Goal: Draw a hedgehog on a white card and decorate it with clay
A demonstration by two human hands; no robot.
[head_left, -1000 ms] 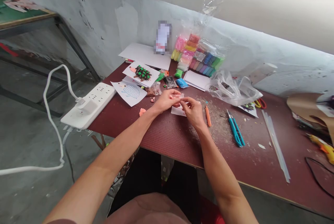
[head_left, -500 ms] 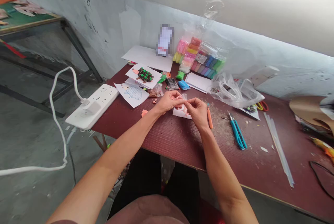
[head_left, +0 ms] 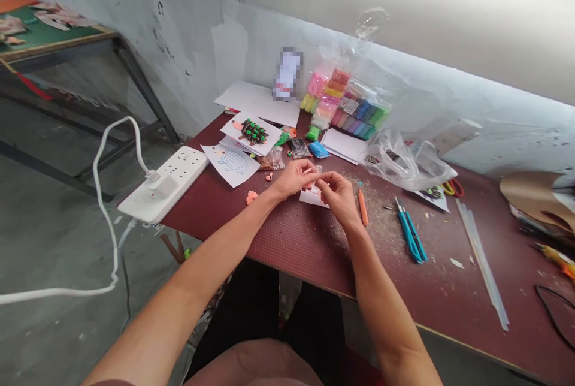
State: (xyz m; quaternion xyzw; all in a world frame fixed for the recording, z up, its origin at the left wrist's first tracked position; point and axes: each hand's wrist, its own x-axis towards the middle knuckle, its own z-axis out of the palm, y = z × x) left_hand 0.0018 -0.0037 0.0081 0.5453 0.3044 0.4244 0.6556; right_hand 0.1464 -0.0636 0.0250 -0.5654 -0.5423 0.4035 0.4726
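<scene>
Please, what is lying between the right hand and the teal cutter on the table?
In the head view, an orange stick lies between the right hand and the teal cutter, with fine debris scattered nearby.

A dark red, textured tabletop (head_left: 287,242) carries scattered craft supplies. On its left lie a sheet with a blue animal drawing (head_left: 231,162) and a coral-coloured lump (head_left: 251,197); farther back are a blue packet (head_left: 318,150), stacked white paper (head_left: 345,145) and a clear plastic bag (head_left: 406,167). A small white paper (head_left: 309,198) lies mid-table, with an orange stick (head_left: 363,209), a teal-handled tool (head_left: 409,236) and translucent strips (head_left: 482,264) towards the right.
</scene>
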